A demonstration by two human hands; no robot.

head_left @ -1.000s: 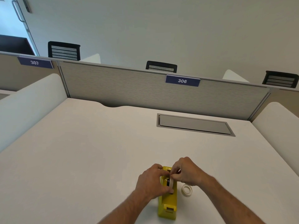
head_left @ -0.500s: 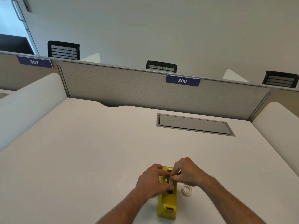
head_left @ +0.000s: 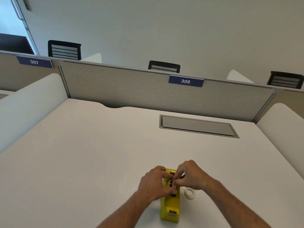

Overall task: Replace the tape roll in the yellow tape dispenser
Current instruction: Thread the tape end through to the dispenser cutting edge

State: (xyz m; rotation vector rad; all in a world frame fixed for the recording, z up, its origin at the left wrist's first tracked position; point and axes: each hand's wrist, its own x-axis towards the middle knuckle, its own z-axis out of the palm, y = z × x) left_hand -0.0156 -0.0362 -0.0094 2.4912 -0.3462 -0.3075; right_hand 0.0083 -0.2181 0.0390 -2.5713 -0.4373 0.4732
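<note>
The yellow tape dispenser point(head_left: 170, 206) stands on the white desk point(head_left: 92, 153) near its front edge, cutter end toward me. My left hand point(head_left: 153, 183) wraps the dispenser's left side at the roll well. My right hand point(head_left: 190, 176) reaches in from the right, with its fingertips pinched on a small dark hub point(head_left: 171, 184) over the well. Whether a roll sits on that hub is hidden by my fingers. A white tape roll point(head_left: 189, 193) lies flat on the desk just right of the dispenser, partly under my right wrist.
A grey cable hatch point(head_left: 197, 126) is set into the desk at the back right. A grey partition point(head_left: 131, 89) labelled 306 closes the back. White side dividers point(head_left: 29, 102) stand left and right. Black chair backs show beyond the partition.
Both hands stay on the dispenser's roll well. My fingers have shifted slightly around the dark hub. The dispenser and the loose roll have not moved.
</note>
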